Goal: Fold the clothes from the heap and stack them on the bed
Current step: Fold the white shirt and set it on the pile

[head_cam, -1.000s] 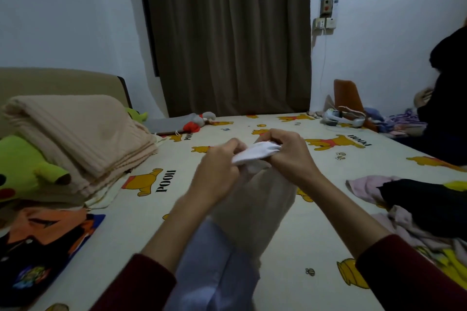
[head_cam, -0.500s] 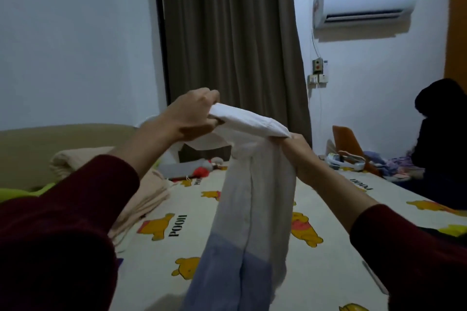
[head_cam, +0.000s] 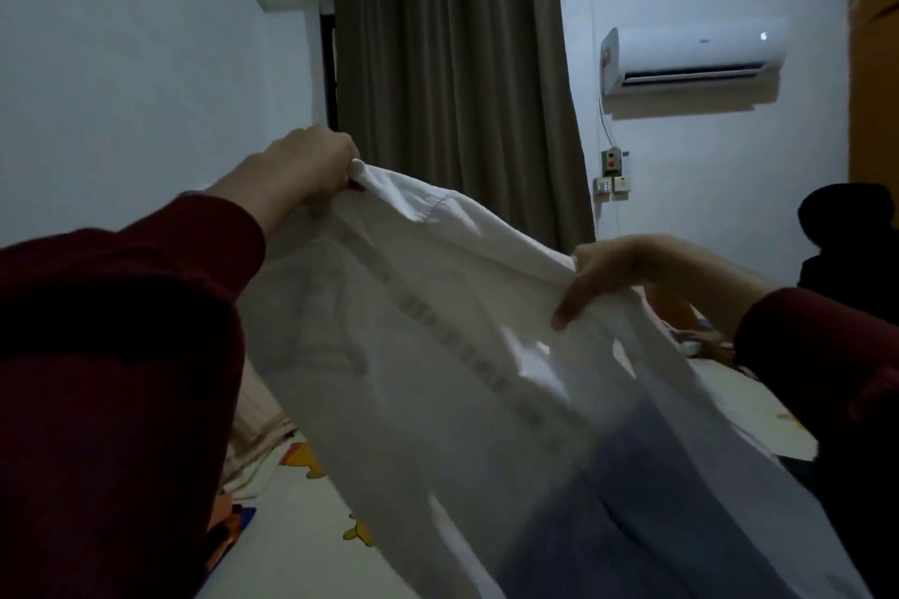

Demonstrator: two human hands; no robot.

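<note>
A white garment (head_cam: 438, 355) with a pale blue lower part hangs spread in the air in front of me, over the bed (head_cam: 301, 545) with its yellow cartoon print. My left hand (head_cam: 301, 170) grips the garment's upper edge high at the left. My right hand (head_cam: 627, 277) holds the same edge lower at the right, fingers curled over the cloth. The garment hides most of the bed and the heap of clothes.
A folded beige blanket (head_cam: 258, 438) lies at the left under my arm. Brown curtains (head_cam: 452, 83) and an air conditioner (head_cam: 691, 58) are on the far wall. A person in dark clothes (head_cam: 846, 248) sits at the right edge.
My hands have moved apart and upward, spreading the white garment wide from a bunched strip. The view has tilted up toward the wall.
</note>
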